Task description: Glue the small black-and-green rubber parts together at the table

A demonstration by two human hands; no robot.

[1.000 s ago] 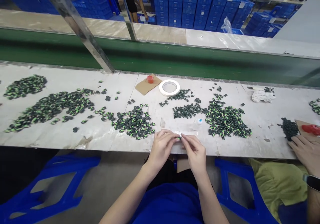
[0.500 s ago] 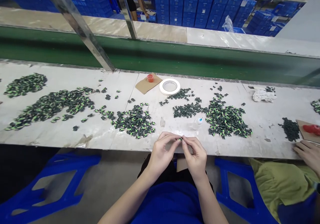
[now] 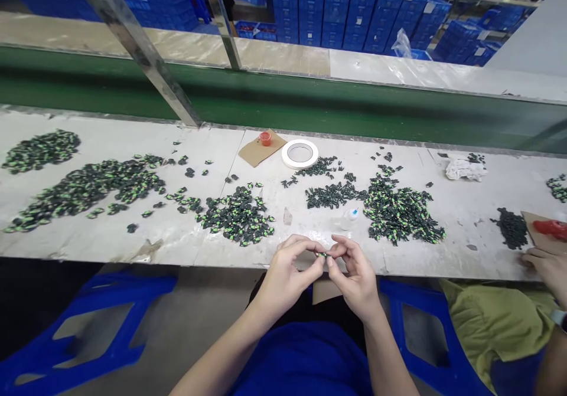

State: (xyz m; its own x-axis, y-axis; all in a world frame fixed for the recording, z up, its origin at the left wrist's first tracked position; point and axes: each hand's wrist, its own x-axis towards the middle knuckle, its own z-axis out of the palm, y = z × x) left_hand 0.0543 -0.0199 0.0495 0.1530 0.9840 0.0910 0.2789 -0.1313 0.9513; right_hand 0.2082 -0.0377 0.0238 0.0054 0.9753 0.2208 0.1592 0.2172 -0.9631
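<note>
A small dark part with green marks [image 3: 323, 255] sits between the fingertips of both hands, just above the table's front edge. My left hand [image 3: 290, 264] pinches it from the left with thumb and forefinger. From the right, my right hand [image 3: 354, 272] has its thumb and forefinger on the same part, the other fingers curled. Beyond my hands lie a pile of black-and-green pieces [image 3: 237, 216], a pile of small dark pieces [image 3: 332, 195] and a larger green-flecked pile [image 3: 398, 210]. A clear bottle with a blue tip [image 3: 348, 220] lies between them.
A tape roll [image 3: 300, 154] and a red cup [image 3: 265, 138] on cardboard stand at the back of the table [image 3: 212, 142]. More piles [image 3: 88, 189] spread left. At the right are a white cloth [image 3: 466, 170], a black pile [image 3: 511, 228] and another person's hand [image 3: 547, 269]. Blue stools flank me.
My right hand has turned and shifted slightly right, its fingers lifting a little. The part between my fingertips shows more. The other person's arm at the right has moved, and the person in the background has shifted.
</note>
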